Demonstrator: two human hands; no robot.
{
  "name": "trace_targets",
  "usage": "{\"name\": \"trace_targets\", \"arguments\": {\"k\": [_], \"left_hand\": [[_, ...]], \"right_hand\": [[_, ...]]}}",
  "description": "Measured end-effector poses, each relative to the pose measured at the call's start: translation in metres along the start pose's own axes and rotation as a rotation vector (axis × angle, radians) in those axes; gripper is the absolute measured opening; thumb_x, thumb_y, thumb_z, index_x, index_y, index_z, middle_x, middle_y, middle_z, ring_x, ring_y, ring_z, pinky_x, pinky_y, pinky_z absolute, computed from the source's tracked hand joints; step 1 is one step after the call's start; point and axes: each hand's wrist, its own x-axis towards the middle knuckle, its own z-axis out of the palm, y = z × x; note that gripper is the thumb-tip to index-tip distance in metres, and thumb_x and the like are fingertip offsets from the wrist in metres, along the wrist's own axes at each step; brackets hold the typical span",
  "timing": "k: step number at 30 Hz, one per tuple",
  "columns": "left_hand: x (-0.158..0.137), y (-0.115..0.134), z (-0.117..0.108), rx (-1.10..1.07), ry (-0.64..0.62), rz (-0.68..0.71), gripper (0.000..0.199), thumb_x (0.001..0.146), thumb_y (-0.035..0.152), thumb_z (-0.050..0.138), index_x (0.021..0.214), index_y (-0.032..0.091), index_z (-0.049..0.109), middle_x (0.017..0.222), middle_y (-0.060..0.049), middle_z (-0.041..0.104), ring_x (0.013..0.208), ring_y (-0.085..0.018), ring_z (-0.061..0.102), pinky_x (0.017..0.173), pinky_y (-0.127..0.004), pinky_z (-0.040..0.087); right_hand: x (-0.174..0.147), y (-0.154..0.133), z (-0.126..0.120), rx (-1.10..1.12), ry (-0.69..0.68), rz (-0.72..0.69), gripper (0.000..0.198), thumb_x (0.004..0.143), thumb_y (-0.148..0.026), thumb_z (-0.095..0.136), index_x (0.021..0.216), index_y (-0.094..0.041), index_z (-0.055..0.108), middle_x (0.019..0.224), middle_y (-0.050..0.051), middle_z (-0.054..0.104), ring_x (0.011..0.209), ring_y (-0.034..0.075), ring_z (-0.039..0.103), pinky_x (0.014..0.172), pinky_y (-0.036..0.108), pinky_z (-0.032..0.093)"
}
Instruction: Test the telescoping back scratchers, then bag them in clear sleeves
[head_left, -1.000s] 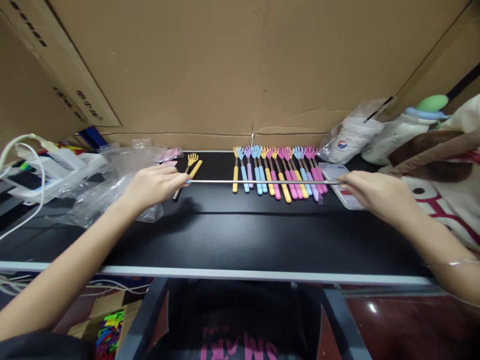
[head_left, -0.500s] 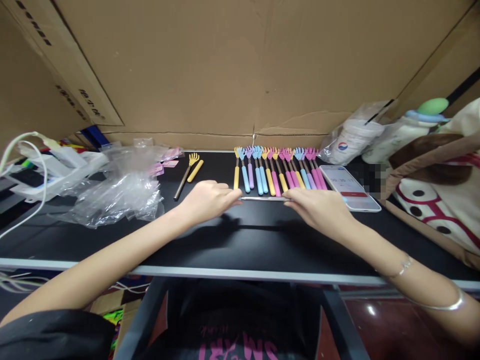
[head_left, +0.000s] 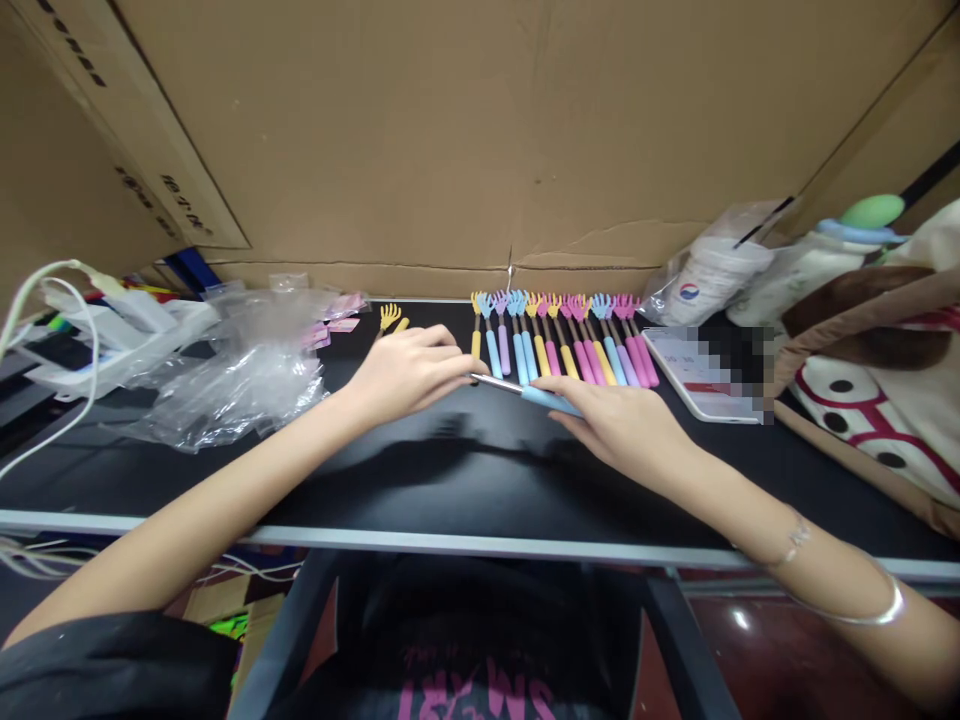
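Observation:
Between my two hands, above the black table, is a back scratcher (head_left: pixel 551 400) with a silver rod and a light blue handle. My left hand (head_left: pixel 411 372) pinches the far end of the rod, and its fingers hide whatever is at that end. My right hand (head_left: pixel 634 415) is closed round the blue handle. Just behind them lies a row of back scratchers (head_left: pixel 529 357) with yellow, blue, purple and pink claws and handles. Partly covered by my left hand are a yellow claw (head_left: pixel 389 317) and a loose yellow handle (head_left: pixel 402 326).
Clear plastic bags (head_left: pixel 247 390) are heaped at the left, near a white power strip (head_left: pixel 112 335) with cables. On the right are a phone (head_left: pixel 686 375), a bagged cup (head_left: pixel 701 280), a bottle (head_left: pixel 832 255) and a patterned fabric bag (head_left: pixel 877 410). A cardboard wall (head_left: pixel 450 140) stands behind.
My right hand has slid to show the blue handle, which was hidden before. The back scratcher now slants, its left end higher, and my left hand has risen slightly.

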Motion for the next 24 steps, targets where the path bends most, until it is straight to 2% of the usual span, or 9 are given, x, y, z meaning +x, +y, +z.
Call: {"name": "trace_targets", "arguments": {"k": [3,5,10,13,16,24], "left_hand": [[-0.007,-0.022,0.003,-0.099,-0.048,-0.091,0.03,0.098,0.035,0.04,0.103,0.025,0.068,0.094,-0.004,0.069,0.093,-0.018,0.059,0.078,-0.03,0.043],[-0.01,-0.034,0.008,-0.154,-0.082,-0.114,0.03,0.098,0.034,0.04,0.104,0.023,0.067,0.099,-0.004,0.069,0.099,-0.02,0.058,0.088,-0.034,0.042],[-0.006,-0.051,0.028,-0.195,-0.184,-0.062,0.027,0.097,0.035,0.043,0.103,0.027,0.068,0.109,0.0,0.071,0.107,-0.02,0.056,0.097,-0.038,0.035],[-0.001,-0.053,0.038,-0.167,-0.24,-0.002,0.026,0.096,0.037,0.045,0.102,0.029,0.069,0.112,0.001,0.07,0.104,-0.02,0.057,0.096,-0.037,0.035],[0.002,-0.053,0.045,-0.104,-0.279,0.0,0.025,0.096,0.035,0.046,0.1,0.028,0.07,0.113,0.0,0.07,0.101,-0.019,0.059,0.09,-0.036,0.037],[-0.004,-0.054,0.058,-0.044,-0.281,-0.09,0.02,0.092,0.032,0.052,0.104,0.027,0.068,0.109,-0.002,0.069,0.098,-0.021,0.061,0.079,-0.032,0.041]], "right_hand": [[-0.006,0.006,-0.008,0.13,-0.049,-0.017,0.036,0.095,-0.028,0.043,0.13,-0.024,0.051,0.095,0.002,0.073,0.067,0.013,0.065,0.055,0.023,0.041],[-0.006,0.004,-0.009,0.163,-0.04,-0.079,0.036,0.096,-0.027,0.042,0.131,-0.023,0.051,0.097,0.003,0.072,0.071,0.013,0.064,0.059,0.023,0.043],[0.01,-0.022,0.003,0.044,-0.037,-0.373,0.026,0.096,-0.023,0.045,0.115,-0.019,0.062,0.085,0.004,0.069,0.078,0.016,0.058,0.062,0.027,0.038],[0.024,-0.037,0.014,0.013,-0.069,-0.457,0.025,0.095,-0.034,0.05,0.111,-0.019,0.062,0.081,0.004,0.067,0.077,0.016,0.053,0.059,0.029,0.031],[0.035,-0.046,0.024,0.013,-0.086,-0.48,0.029,0.094,-0.041,0.051,0.109,-0.019,0.061,0.083,0.003,0.067,0.08,0.016,0.052,0.058,0.03,0.027],[0.048,-0.054,0.038,0.016,-0.119,-0.466,0.029,0.096,-0.042,0.047,0.102,-0.016,0.06,0.084,0.005,0.066,0.081,0.017,0.05,0.06,0.03,0.024]]}}
